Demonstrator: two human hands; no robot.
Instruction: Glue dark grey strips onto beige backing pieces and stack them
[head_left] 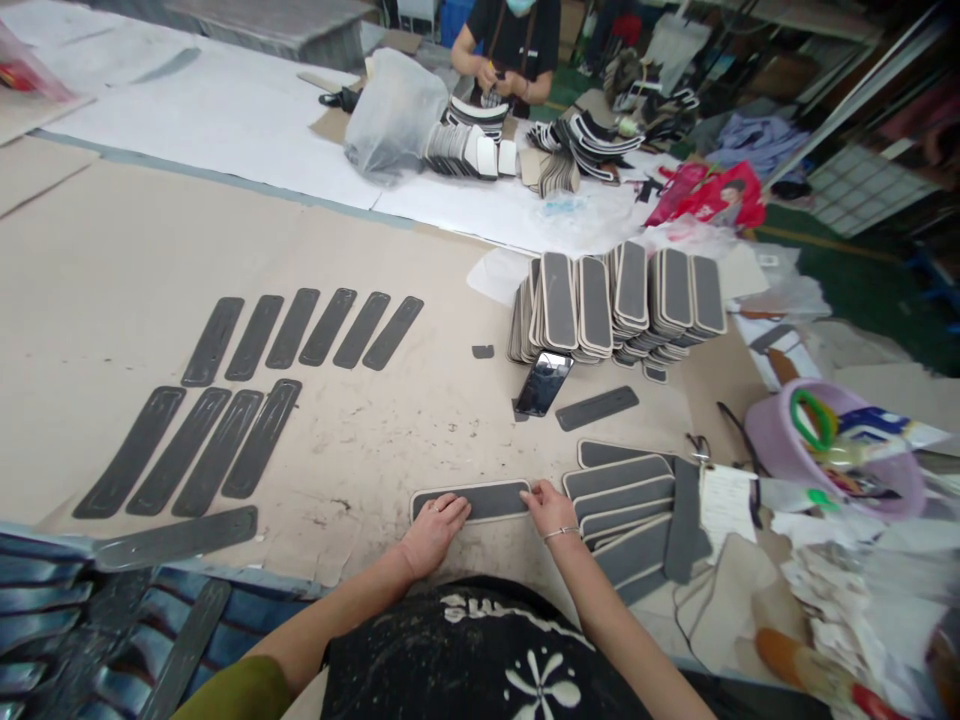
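A long grey strip with a beige border (496, 500) lies flat on the brown-papered table (360, 420) in front of me. My left hand (436, 528) rests on its left part, fingers together and pressed down on the grey surface. At the strip's right end, my right hand (550, 508) pinches the edge between thumb and fingers. Just to the right, a fanned pile of similar bordered strips (626, 490) reaches near my right wrist. Several dark strips without borders (206, 440) lie in two rows at the left.
Tall stacks of bordered strips (596, 300) stand beyond, beside a propped phone (545, 383) and a loose dark strip (598, 408). A pink bucket (780, 440) and scraps crowd the right. Across the table, a person (517, 50) handles something small.
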